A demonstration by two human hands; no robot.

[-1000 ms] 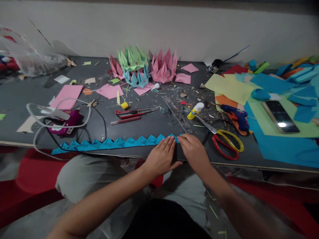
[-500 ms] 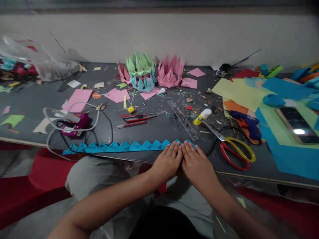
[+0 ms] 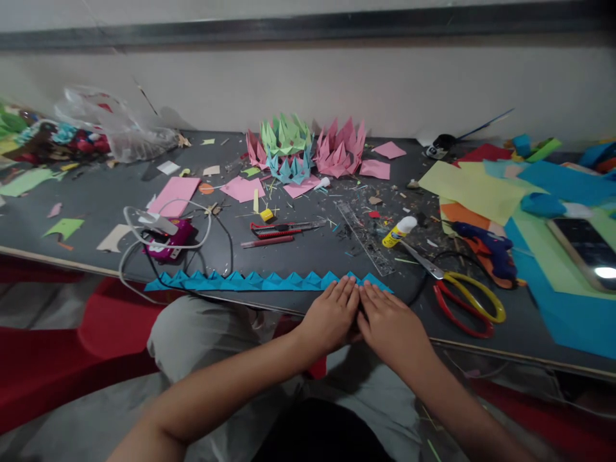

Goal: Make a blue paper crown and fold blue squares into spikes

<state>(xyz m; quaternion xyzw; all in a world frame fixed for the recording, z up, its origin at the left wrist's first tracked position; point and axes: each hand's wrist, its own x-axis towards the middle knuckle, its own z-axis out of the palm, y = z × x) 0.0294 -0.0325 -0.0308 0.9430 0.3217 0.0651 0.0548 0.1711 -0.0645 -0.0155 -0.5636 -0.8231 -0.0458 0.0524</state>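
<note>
Strip [image 3: 269, 282], blue, folded paper: lying along the near edge of the table [image 3: 308, 258], its peaks pointing toward the far edge. Left hand [image 3: 332, 314]: resting palm down over the strip's right part, fingers straight and pressed together. Right hand [image 3: 394, 324]: lying just beside the left, fingers likewise together, near the strip's right tip. Thumbs: partly hidden; whether either hand is pinching the paper cannot be told.

Handling note, as judgement: pressing goes best with one hand bracing while the other is bearing down evenly along the fold, the base running parallel to the table edge and the peaks not skewing.

Cord [image 3: 187, 290], black: crossing the strip's left part; possibly snagging if the paper shifts, so better lying clear.

Scissors [image 3: 437, 273]: lying right of the right hand. Ruler [image 3: 364, 236], glue stick [image 3: 399, 232]: lying beyond the hands. Crowns [image 3: 339, 154], folded: standing near the far edge.
</note>
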